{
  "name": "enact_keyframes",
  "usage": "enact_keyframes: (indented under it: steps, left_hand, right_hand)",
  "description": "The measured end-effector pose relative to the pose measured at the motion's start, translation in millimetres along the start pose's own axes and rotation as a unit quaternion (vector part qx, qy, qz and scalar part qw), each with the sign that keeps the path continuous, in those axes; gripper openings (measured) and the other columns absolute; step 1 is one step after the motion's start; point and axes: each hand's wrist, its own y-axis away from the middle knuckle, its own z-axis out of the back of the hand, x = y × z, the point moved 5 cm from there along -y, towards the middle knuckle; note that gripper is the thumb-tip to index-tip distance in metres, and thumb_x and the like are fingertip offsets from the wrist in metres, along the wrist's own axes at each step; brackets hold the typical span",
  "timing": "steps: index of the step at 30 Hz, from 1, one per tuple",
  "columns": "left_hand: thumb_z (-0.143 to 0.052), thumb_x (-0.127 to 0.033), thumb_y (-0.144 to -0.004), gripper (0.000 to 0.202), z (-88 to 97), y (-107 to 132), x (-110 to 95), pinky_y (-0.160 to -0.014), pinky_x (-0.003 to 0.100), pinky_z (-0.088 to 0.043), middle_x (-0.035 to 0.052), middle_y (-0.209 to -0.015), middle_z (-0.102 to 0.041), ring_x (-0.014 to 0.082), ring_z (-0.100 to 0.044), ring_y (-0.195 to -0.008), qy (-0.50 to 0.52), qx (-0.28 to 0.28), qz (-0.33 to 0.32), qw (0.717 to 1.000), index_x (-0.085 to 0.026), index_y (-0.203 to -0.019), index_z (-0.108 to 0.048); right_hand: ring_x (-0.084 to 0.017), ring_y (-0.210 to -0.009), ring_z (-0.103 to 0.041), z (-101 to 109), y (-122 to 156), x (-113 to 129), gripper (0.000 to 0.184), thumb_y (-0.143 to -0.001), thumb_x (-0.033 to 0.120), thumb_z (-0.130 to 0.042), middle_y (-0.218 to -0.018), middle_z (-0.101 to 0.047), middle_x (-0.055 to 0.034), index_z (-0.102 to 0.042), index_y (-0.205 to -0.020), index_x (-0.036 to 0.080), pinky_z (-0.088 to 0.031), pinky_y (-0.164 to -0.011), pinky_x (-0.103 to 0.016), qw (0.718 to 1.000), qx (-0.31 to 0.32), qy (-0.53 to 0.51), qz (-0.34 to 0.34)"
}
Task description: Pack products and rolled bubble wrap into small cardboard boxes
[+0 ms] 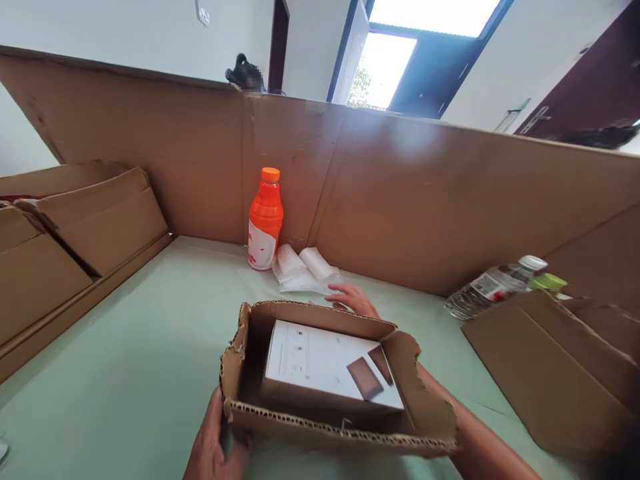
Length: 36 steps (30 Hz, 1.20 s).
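Note:
An open-topped cardboard box (280,421) with rough-cut edges is in front of me, tilted slightly. A white printed box (315,357) with brown rectangles on its top lies inside it. My left hand (213,443) grips the cardboard box at its near left corner, with the thumb blurred under the near wall. My right forearm passes around the right end. Beyond the far wall, my right hand (353,298) shows with fingers stretched out to the left; whether it touches the wall is hidden. Rolled bubble wrap (305,270) lies just past those fingers.
An orange bottle (265,220) stands by the bubble wrap, against a tall cardboard partition (425,193). Cardboard boxes (110,220) line the left side. At right, a clear bottle (495,288) leans behind another cardboard box (540,367). Pale green cloth (125,347) covers the table.

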Motion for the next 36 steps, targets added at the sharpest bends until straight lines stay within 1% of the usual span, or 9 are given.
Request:
enact_keyframes:
  steps: [3, 6, 10, 14, 19, 21, 24, 29, 36]
  left_hand:
    - [-0.066, -0.040, -0.084, 0.079, 2.5, 0, 0, -0.108, 0.051, -0.052, 0.0100, -0.148, -0.055, 0.0377, -0.047, -0.141, -0.051, -0.025, -0.015, 0.998, -0.026, -0.155, -0.036]
    - [-0.076, -0.043, -0.074, 0.085, 5.5, -7, -6, -0.106, 0.056, -0.053, 0.0076, -0.142, -0.060, 0.0420, -0.047, -0.140, -0.066, -0.024, -0.035, 0.997, -0.033, -0.151, -0.043]
    - [-0.076, -0.045, -0.073, 0.088, 2.7, -6, -8, -0.100, 0.054, -0.056, 0.0087, -0.138, -0.064, 0.0420, -0.052, -0.135, -0.063, -0.027, -0.029, 0.997, -0.034, -0.153, -0.040]
    - [-0.064, -0.044, -0.085, 0.078, -4.2, 4, -12, -0.094, 0.045, -0.059, 0.0150, -0.135, -0.063, 0.0356, -0.060, -0.126, -0.041, -0.035, -0.019, 0.998, -0.023, -0.154, -0.037]
    - [-0.066, -0.038, -0.082, 0.065, 4.2, 1, -42, -0.087, 0.038, -0.058, 0.0130, -0.113, -0.068, 0.0276, -0.066, -0.104, 0.022, -0.026, -0.014, 0.999, -0.017, -0.140, -0.048]
    - [-0.067, -0.035, -0.079, 0.060, 8.1, -3, -56, -0.085, 0.036, -0.057, 0.0095, -0.107, -0.067, 0.0253, -0.065, -0.100, 0.025, -0.009, -0.014, 1.000, -0.018, -0.134, -0.052]
    - [-0.066, -0.032, -0.076, 0.051, 10.7, -7, -71, -0.081, 0.032, -0.054, 0.0058, -0.103, -0.064, 0.0221, -0.062, -0.095, 0.008, 0.004, -0.015, 1.000, -0.019, -0.124, -0.054]
    - [-0.066, -0.034, -0.075, 0.054, 10.9, -4, -86, -0.078, 0.032, -0.051, 0.0044, -0.102, -0.061, 0.0201, -0.059, -0.090, -0.008, 0.001, -0.024, 1.000, -0.018, -0.124, -0.050]
    - [-0.070, -0.041, -0.079, 0.087, 45.7, 40, -93, -0.110, 0.054, -0.040, 0.0142, -0.150, -0.047, 0.0329, -0.051, -0.131, -0.048, -0.036, -0.037, 0.998, -0.026, -0.154, -0.030]
  right_hand:
    - [-0.032, -0.136, -0.051, -52, -63, 10, 0.027, -0.077, 0.008, -0.065, -0.136, -0.067, -0.0063, -0.079, -0.089, 0.027, -0.038, -0.111, -0.053, 0.979, 0.104, 0.113, 0.135]
    - [-0.034, -0.138, -0.048, -85, -91, 20, 0.036, -0.078, 0.002, -0.059, -0.135, -0.067, -0.0119, -0.077, -0.103, 0.020, -0.037, -0.108, -0.056, 0.934, 0.155, 0.234, 0.222]
    - [-0.030, -0.135, -0.052, -56, -83, 28, 0.044, -0.085, 0.009, -0.054, -0.139, -0.063, -0.0132, -0.067, -0.127, 0.019, -0.039, -0.109, -0.052, 0.966, 0.042, 0.160, 0.200]
    - [-0.023, -0.110, -0.065, 27, -16, 0, 0.038, -0.087, 0.032, -0.065, -0.127, -0.069, -0.0083, -0.066, -0.124, 0.024, -0.054, -0.093, -0.042, 0.977, -0.172, -0.125, 0.032]
    - [-0.012, -0.073, -0.062, 85, 128, -62, 0.042, -0.061, 0.039, -0.087, -0.095, -0.069, -0.0002, -0.067, -0.094, 0.022, -0.053, -0.058, -0.022, 0.830, -0.331, -0.374, -0.248]
    - [-0.010, -0.068, -0.059, 92, 178, -69, 0.040, -0.056, 0.032, -0.087, -0.089, -0.068, 0.0022, -0.065, -0.087, 0.022, -0.049, -0.051, -0.019, 0.798, -0.330, -0.409, -0.296]
    - [-0.010, -0.064, -0.058, 97, 225, -65, 0.034, -0.055, 0.029, -0.084, -0.081, -0.067, 0.0034, -0.063, -0.081, 0.022, -0.045, -0.046, -0.018, 0.792, -0.314, -0.413, -0.322]
    - [-0.018, -0.066, -0.068, 87, 249, -59, 0.024, -0.071, 0.038, -0.074, -0.082, -0.071, -0.0054, -0.065, -0.085, 0.020, -0.043, -0.042, -0.022, 0.805, -0.233, -0.403, -0.368]
    - [-0.019, -0.083, -0.069, 105, 289, -51, 0.040, -0.078, 0.052, -0.073, -0.104, -0.072, -0.0085, -0.071, -0.100, 0.019, -0.047, -0.053, -0.023, 0.862, -0.197, -0.278, -0.376]
